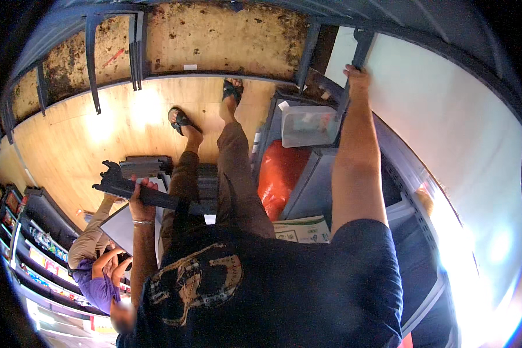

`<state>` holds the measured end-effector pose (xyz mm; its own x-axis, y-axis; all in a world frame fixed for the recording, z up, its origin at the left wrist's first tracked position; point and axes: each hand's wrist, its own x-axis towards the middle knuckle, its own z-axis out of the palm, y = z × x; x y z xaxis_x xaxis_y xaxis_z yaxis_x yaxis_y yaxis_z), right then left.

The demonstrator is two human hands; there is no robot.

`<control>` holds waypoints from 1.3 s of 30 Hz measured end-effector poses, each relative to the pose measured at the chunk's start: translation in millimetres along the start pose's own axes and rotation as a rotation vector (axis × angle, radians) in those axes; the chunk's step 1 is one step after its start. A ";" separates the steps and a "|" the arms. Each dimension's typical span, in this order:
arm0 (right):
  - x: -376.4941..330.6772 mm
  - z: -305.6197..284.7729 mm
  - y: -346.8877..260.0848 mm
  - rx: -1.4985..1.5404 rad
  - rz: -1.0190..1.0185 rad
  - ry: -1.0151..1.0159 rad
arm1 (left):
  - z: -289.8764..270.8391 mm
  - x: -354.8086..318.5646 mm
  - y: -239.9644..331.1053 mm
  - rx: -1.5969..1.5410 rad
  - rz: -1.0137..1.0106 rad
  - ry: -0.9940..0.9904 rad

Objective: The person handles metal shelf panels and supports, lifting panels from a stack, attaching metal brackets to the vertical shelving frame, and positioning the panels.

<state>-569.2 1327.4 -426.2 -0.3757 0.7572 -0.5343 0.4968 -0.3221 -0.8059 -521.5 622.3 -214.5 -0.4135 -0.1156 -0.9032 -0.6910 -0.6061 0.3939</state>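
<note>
My left hand [140, 202] is closed round a dark metal shelf bracket [119, 184], held out sideways at my left with its notched end pointing away from the hand. My right arm is stretched far forward. At its end, my right hand [358, 82] grips a second dark bracket [363, 49], next to a pale wall panel. That bracket's upper end meets the grey shelf frame [388, 24], though I cannot tell whether it is hooked in. Other dark brackets [93, 64] jut from the frame at the far left.
Near my right leg are a translucent plastic bin [310, 126], a red plastic bag [281, 174] and a printed carton [301, 229]. Dark panels [148, 167] lie stacked by my left leg. A co-worker in purple [98, 281] bends at the lower left, beside stocked shelves [46, 246]. Stained boards [226, 37] lie ahead.
</note>
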 end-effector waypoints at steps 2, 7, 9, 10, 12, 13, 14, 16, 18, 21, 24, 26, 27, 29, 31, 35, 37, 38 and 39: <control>-7.4 -5.9 0.5 -0.219 -0.150 -0.013 | -4.1 -0.9 -2.5 -0.037 -0.011 -0.079; -5.1 -14.8 11.5 0.325 0.082 -0.094 | 8.9 -1.5 -12.0 -0.054 -0.017 -0.013; -7.1 -14.7 9.3 0.040 0.072 -0.101 | 12.7 -2.5 -11.8 -0.069 -0.032 -0.114; 0.8 -28.0 5.4 -0.132 0.047 -0.160 | 16.1 -0.3 -9.8 -0.068 -0.036 -0.121; -15.8 -21.4 -22.6 -0.231 0.101 -0.131 | 18.5 -6.2 -8.5 -0.074 -0.033 -0.114; -20.6 -22.4 -26.2 -0.406 0.036 -0.077 | 21.4 -7.5 -9.6 -0.066 -0.032 -0.111; -23.2 -22.7 -29.1 -0.581 -0.029 -0.020 | 24.2 -8.9 -9.1 -0.057 -0.030 -0.107; -45.6 -1.1 -48.3 -0.262 0.049 -0.066 | 31.8 -13.0 -12.9 -0.075 -0.008 -0.072; -57.2 1.7 -52.0 -0.309 0.062 -0.010 | 41.7 -12.2 -12.9 -0.084 -0.007 -0.037; -31.3 -15.8 -51.3 -0.307 0.044 0.039 | 51.0 -7.2 -10.1 0.000 0.068 -0.135; -85.8 19.1 -118.7 -0.636 0.155 -0.015 | 52.8 -19.5 -7.2 0.060 0.102 -0.065; -78.0 -12.5 -112.8 -0.748 0.338 -0.087 | 51.5 -19.8 -11.2 0.110 0.130 -0.078; -72.1 -29.7 -108.6 -0.800 0.429 -0.125 | 51.3 -19.4 -15.9 0.098 0.126 -0.120; -92.0 -24.8 -111.5 -0.967 0.358 -0.198 | 58.8 -22.5 -12.4 0.081 0.133 -0.184; -137.1 -2.2 -111.9 -0.770 0.205 -0.221 | 70.4 -31.0 -14.6 0.034 0.104 -0.075; -242.4 82.4 -115.0 -0.832 -0.267 -0.381 | 108.1 -36.9 -0.7 -0.018 0.018 -0.045; -304.0 124.6 -104.6 -0.884 -0.573 -0.434 | 132.5 -49.4 10.1 -0.148 -0.034 -0.231; -348.5 149.1 -111.0 -0.822 -0.481 -0.485 | 124.5 -40.3 4.1 -0.136 0.004 -0.238; -394.9 168.5 -126.5 -0.931 -0.468 -0.523 | 128.0 -42.8 6.6 -0.136 -0.011 -0.268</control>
<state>-615.5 973.4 -156.2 -0.8433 0.2952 -0.4492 0.5248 0.6326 -0.5696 -584.3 723.9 -151.5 -0.5608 0.0930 -0.8227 -0.6179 -0.7084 0.3411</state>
